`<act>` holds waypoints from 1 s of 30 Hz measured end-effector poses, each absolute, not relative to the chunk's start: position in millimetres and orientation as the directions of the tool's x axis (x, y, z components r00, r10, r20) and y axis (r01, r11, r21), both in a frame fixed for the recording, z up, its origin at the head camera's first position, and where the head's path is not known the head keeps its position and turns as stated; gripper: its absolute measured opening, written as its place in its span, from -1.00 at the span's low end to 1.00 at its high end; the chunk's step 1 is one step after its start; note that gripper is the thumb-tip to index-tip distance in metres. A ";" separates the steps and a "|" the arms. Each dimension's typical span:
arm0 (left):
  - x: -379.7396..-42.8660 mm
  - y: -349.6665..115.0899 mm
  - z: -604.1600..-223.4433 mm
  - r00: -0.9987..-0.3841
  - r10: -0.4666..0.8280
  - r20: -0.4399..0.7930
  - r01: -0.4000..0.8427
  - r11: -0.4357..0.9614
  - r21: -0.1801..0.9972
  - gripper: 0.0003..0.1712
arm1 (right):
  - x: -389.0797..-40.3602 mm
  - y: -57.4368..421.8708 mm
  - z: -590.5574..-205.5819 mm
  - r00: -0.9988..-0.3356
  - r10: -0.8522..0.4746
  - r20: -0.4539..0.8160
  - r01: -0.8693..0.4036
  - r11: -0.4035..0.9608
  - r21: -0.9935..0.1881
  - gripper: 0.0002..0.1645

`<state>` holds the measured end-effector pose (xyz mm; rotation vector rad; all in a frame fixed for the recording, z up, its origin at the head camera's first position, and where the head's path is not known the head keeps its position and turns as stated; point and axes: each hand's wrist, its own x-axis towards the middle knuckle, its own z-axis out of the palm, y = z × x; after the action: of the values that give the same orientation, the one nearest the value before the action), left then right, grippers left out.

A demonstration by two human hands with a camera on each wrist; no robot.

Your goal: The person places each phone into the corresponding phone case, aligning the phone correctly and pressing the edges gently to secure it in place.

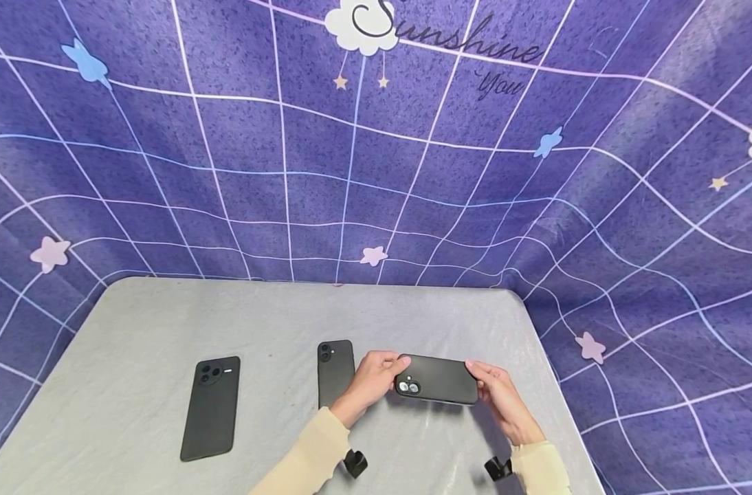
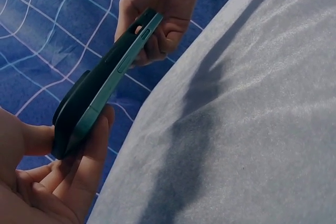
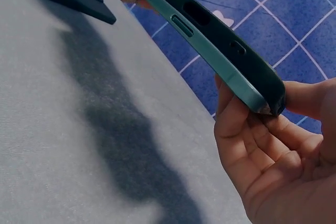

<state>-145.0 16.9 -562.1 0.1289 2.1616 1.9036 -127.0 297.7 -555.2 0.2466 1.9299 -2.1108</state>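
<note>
Over the table, a smartphone (image 3: pixel 210 59) with a teal edge is held sideways, its dark case (image 1: pixel 440 379) and camera lenses facing up. In the right wrist view the case wall, with its cutouts, stands apart from the phone's long edge, so the case sits only partly on it. My left hand (image 1: pixel 376 378) pinches the camera end, thumb on the case and fingers beneath. At the other end my right hand (image 1: pixel 501 399) pinches a corner between thumb and fingers. The phone's screen is hidden from the head view.
A second dark phone (image 1: pixel 335 375) lies on the table just left of my left hand, partly covered by that arm. Farther left lies a larger black phone (image 1: pixel 211 412), camera side up. A grey-white cloth covers the table (image 1: pixel 277 309); a purple-blue gridded curtain (image 1: pixel 314 185) hangs behind it.
</note>
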 end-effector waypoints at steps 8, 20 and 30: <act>-143.7 18.0 -562.3 -0.963 0.240 -0.121 -0.097 0.110 0.989 -0.67 | -125.5 295.2 -556.1 -0.958 -0.041 -0.285 0.286 -0.038 -0.957 -0.78; -140.5 19.1 -562.3 -0.950 0.285 -0.124 -0.101 0.094 0.990 -0.70 | -124.8 293.7 -558.2 -0.963 0.000 -0.269 0.268 -0.063 -0.961 -0.75; -134.0 13.1 -562.3 -0.928 0.354 -0.115 -0.117 0.017 0.993 -0.69 | -126.2 293.3 -558.8 -0.963 0.016 -0.269 0.268 -0.060 -0.962 -0.75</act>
<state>-134.0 13.1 -562.3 0.2436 1.9686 1.9782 -126.2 293.3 -558.8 0.3110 2.0246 -2.1458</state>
